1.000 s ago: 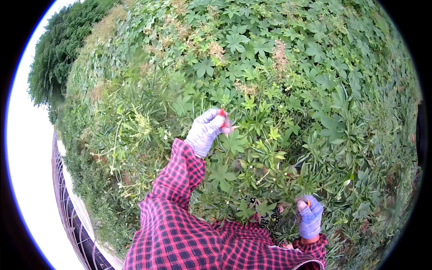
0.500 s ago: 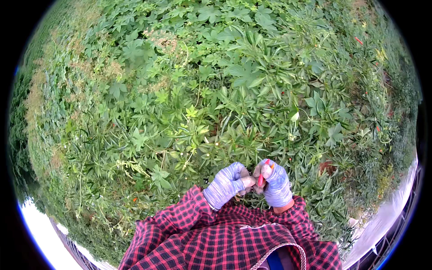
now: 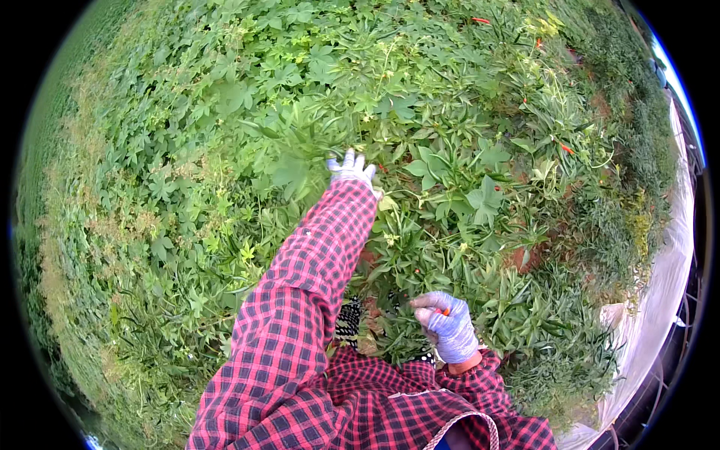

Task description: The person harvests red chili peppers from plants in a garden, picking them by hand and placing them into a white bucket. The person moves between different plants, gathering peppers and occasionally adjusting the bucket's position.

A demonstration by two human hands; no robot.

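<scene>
My left hand (image 3: 352, 166), in a pale grey-violet glove, reaches far out among the leafy pepper plants. Its fingers are spread against the foliage, with a small red spot (image 3: 382, 169) just to the right of them. Close to my body, my right hand (image 3: 450, 330) wears the same kind of glove and is closed. Part of a red chili pepper (image 3: 446, 311) shows between its fingers; the rest is hidden. Red chilies also hang farther off, one near the top (image 3: 481, 20) and one to the right (image 3: 567, 149).
Dense broad-leaved greenery (image 3: 285, 71) fills the far and left side. Brown soil (image 3: 521, 259) shows between plants on the right. A pale sheet (image 3: 660, 277) runs along the right edge. Patterned black-and-white cloth (image 3: 349, 319) lies below my left sleeve.
My left hand has left my right one and stretched forward into the plants, its fingers opening. My right hand stays near my body with the red chili. The view has shifted to the right.
</scene>
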